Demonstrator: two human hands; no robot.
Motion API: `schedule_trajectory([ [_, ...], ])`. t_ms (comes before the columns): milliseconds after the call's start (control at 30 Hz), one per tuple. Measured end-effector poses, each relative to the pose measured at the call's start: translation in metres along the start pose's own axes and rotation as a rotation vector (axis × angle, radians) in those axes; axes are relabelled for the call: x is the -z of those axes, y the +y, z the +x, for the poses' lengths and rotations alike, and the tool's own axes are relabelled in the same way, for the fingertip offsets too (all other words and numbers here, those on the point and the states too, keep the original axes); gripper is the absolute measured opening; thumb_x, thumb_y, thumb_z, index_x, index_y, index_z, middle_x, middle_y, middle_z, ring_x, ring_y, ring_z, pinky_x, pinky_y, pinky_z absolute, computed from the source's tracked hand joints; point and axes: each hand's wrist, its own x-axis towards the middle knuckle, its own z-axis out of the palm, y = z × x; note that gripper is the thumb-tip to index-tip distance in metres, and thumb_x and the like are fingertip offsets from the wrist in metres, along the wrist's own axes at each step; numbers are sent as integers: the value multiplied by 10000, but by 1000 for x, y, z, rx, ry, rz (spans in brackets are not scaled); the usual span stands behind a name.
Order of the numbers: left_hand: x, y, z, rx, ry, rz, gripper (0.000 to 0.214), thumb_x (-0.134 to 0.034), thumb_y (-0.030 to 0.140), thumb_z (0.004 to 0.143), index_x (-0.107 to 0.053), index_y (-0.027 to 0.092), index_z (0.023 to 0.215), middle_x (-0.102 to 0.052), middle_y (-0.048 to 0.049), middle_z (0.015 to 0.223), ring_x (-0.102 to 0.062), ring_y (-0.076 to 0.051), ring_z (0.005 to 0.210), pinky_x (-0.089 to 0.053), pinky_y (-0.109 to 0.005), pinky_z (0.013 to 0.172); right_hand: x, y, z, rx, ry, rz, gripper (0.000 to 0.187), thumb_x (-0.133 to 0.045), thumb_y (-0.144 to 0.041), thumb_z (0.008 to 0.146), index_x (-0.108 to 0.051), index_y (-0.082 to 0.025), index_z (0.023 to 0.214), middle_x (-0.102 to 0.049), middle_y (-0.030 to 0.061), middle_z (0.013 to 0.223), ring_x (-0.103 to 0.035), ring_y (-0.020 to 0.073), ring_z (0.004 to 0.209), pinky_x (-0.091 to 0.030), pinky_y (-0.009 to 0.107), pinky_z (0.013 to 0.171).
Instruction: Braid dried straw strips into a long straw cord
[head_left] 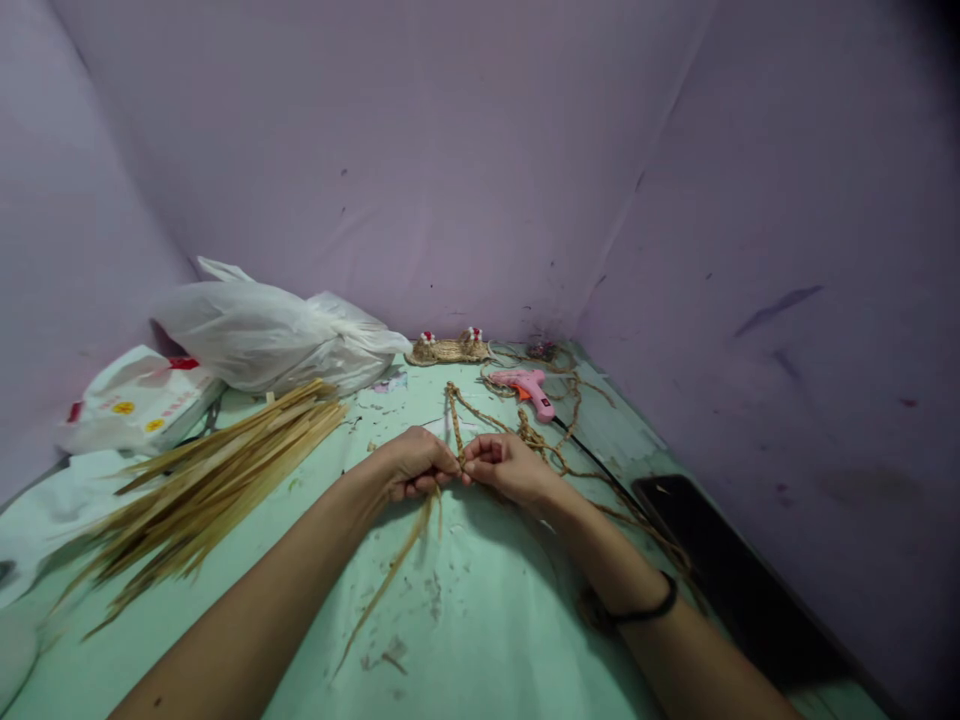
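Note:
Both hands meet at the middle of the table around the end of a braided straw cord. My left hand is closed, its fingertips pinching the cord's lower end. Loose straw strands trail from beneath it toward me. My right hand is closed too, thumb and finger pinching the same cord just beside the left fingertips. From the grip the cord runs away from me, bends sharply and comes back toward the right, where more of it lies in a loose heap. The exact crossing of the strands is hidden by the fingers.
A bundle of dry straw strips lies on the left, before a white plastic bag and a white packet. At the back sit woven straw pieces with flowers. A pink glue gun and a dark flat object are right.

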Motion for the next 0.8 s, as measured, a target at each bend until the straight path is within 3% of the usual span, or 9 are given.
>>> schedule_trajectory([
  [133,-2,-2,-1,-61,56,34,167,-524,208,513,-597,95,612,-397,49,401,-230,-27,274,-125,-172,266,2,1,1,9,6,-39,66,-535,-80,593,-511,-130,629,-555,-42,485,-336,16,355,-203,146,364],
  [333,-11,-2,4,-113,236,79,115,-533,189,521,-587,103,576,-362,63,337,-217,-41,257,-127,-196,281,7,8,6,45,60,-178,71,-551,-86,589,-517,-139,621,-578,-33,496,-384,37,380,-251,155,381],
  [533,-23,4,-2,-105,300,-21,22,-544,107,526,-564,99,525,-353,65,312,-230,-26,279,-146,-181,320,19,-4,-2,-69,69,-397,21,-562,-128,589,-566,-128,569,-561,-16,463,-414,54,369,-313,168,377],
  [700,-26,0,-1,-103,276,-77,25,-552,134,535,-545,115,519,-327,70,302,-193,-30,241,-111,-189,299,48,-22,-18,-87,-2,-592,59,-558,-145,584,-609,-117,574,-580,8,488,-436,67,387,-337,176,389],
  [800,-26,-2,0,-94,289,-87,14,-538,120,529,-545,112,521,-329,67,305,-202,-32,234,-112,-186,295,74,-29,-26,-47,47,-681,85,-555,-173,597,-615,-117,573,-570,7,477,-465,80,419,-350,178,415],
])
